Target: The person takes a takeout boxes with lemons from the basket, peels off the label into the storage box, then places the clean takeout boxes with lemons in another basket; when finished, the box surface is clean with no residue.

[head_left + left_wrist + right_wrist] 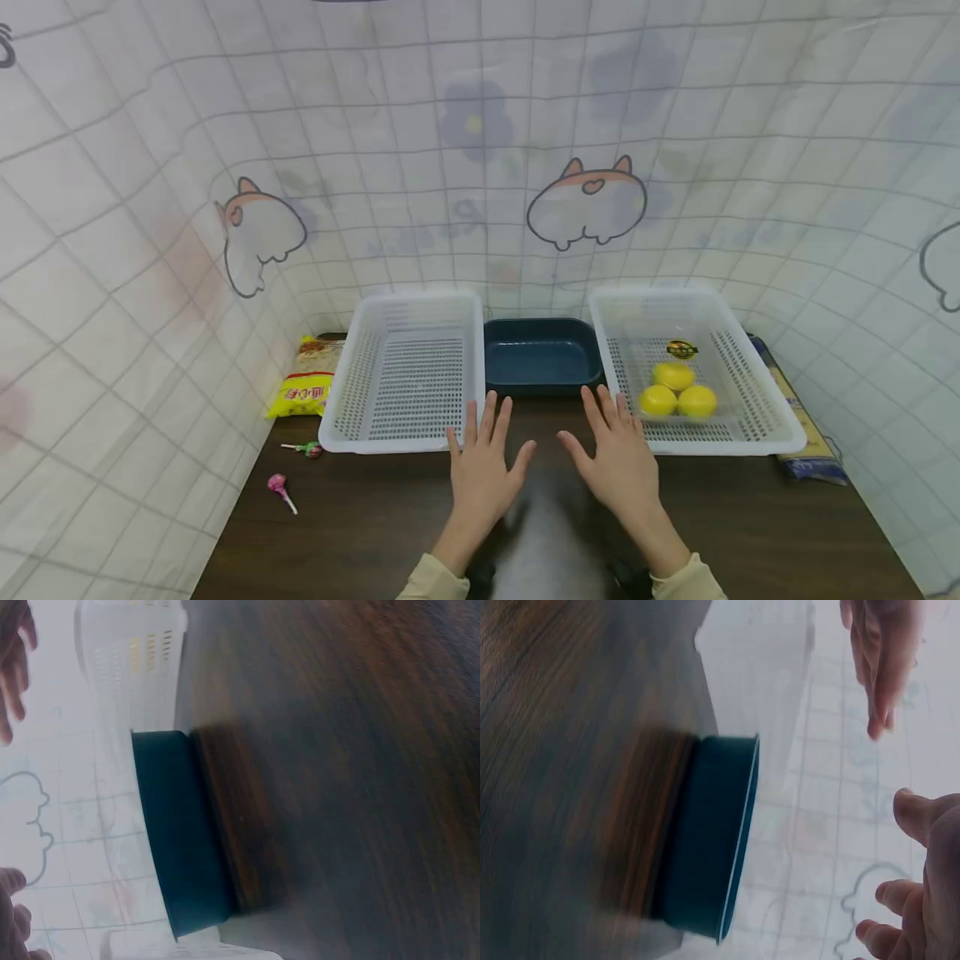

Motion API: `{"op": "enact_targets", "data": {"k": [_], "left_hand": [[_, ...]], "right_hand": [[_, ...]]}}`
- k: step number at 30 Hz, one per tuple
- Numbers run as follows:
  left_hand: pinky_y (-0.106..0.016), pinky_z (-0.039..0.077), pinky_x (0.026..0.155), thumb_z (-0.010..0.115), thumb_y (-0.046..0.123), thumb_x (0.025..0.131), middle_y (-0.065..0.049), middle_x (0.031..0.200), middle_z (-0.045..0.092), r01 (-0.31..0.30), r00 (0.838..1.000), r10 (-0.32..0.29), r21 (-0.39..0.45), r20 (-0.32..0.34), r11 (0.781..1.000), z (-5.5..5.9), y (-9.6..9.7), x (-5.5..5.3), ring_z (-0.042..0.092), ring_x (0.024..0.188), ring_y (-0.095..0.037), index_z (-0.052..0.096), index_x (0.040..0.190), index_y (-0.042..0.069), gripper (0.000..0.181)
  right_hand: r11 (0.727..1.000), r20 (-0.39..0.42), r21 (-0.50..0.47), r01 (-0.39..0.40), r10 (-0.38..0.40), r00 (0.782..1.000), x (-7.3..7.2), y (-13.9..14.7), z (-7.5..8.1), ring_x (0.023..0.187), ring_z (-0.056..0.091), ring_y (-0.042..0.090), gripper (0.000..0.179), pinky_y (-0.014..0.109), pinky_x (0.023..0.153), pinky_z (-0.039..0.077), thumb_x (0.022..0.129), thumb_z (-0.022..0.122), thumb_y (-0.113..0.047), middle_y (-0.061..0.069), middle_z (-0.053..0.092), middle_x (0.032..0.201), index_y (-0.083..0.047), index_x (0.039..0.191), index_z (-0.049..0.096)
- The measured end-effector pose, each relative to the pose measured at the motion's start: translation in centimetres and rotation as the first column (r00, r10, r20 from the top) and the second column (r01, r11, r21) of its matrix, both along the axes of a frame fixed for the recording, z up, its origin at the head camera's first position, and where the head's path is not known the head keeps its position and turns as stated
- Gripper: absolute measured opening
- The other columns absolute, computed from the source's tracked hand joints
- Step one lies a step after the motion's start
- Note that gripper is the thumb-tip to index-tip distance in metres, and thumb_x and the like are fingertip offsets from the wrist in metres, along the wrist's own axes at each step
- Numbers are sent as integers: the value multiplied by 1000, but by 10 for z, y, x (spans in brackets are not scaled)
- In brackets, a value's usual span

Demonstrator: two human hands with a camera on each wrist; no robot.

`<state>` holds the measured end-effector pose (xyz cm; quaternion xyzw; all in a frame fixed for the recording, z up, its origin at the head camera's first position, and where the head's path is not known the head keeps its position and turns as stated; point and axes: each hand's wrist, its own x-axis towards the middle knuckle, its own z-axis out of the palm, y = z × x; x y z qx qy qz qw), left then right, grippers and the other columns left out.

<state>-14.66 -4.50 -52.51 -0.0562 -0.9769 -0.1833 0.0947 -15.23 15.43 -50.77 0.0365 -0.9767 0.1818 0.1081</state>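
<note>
Fingers [502, 421] spread, both hands [482, 475] [621, 465] above a dark, probably wooden table [360, 517], gridded cloth [405, 125] behind.

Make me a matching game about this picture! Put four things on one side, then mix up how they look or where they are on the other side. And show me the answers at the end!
Things:
1. Oblong dish
2. Nearer lollipop
3. Left hand
4. Three round fruits

Clues:
A. Spread open, holding nothing
B. Yellow
C. Between the two white baskets
D. Pink

Right pairs: 1-C, 2-D, 3-A, 4-B
</note>
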Motion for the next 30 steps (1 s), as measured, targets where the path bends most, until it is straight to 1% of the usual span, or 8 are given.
{"op": "enact_targets", "data": {"k": [4,6,8,12,17,23,26,30], "left_hand": [[-67,20,121,37,65,98,4,170,13,79,997,-79,61,0,995,2,8,-1,15,158,-30,13,160,32,74],[-66,21,121,36,65,99,5,170,10,102,994,-104,95,14,990,3,10,0,13,158,-30,10,160,33,74],[-65,23,121,37,64,99,4,170,10,113,993,-117,133,23,985,4,11,1,13,158,-30,10,160,33,75],[-65,23,121,40,61,99,2,170,11,135,989,-145,206,33,969,5,12,0,12,158,-30,15,160,29,74],[-60,24,123,40,59,100,-3,169,16,182,980,-198,257,36,949,5,16,-9,13,158,-31,22,160,24,71],[-54,32,121,43,56,101,-6,168,22,229,967,-251,301,38,926,5,27,-22,20,156,-27,26,158,19,71],[-53,39,117,44,54,101,-7,166,26,264,958,-285,310,24,913,6,35,-29,26,155,-26,28,158,16,70],[-50,42,115,43,54,102,-6,165,31,307,947,-322,292,1,906,10,46,-39,31,153,-25,30,157,15,69]], "right_hand": [[998,-48,-38,49,-51,998,2,22,0,144,35,48,85,66,113,34,92,56,-61,26,38,156,-8,155,34],[996,-33,-64,68,-70,997,4,32,1,141,38,50,87,67,109,38,93,57,-60,29,38,155,-3,154,33],[993,9,-94,78,-77,997,5,41,3,139,39,52,90,68,106,40,93,55,-60,31,36,155,0,154,29],[983,111,-148,106,-90,990,5,58,9,139,37,54,95,70,108,36,95,51,-62,32,29,158,2,156,19],[961,229,-205,186,-138,964,2,86,19,139,32,58,100,72,109,31,96,50,-61,35,22,159,4,158,7],[942,333,-196,272,-197,922,-3,121,27,135,28,65,98,75,107,31,99,42,-60,42,16,156,6,156,-3],[940,356,-202,274,-190,915,-6,134,28,136,25,65,99,75,107,29,99,39,-61,42,13,156,6,156,-6],[948,361,-212,236,-149,921,-13,147,27,135,24,66,100,75,107,29,100,38,-61,44,10,155,11,154,-5]]}}
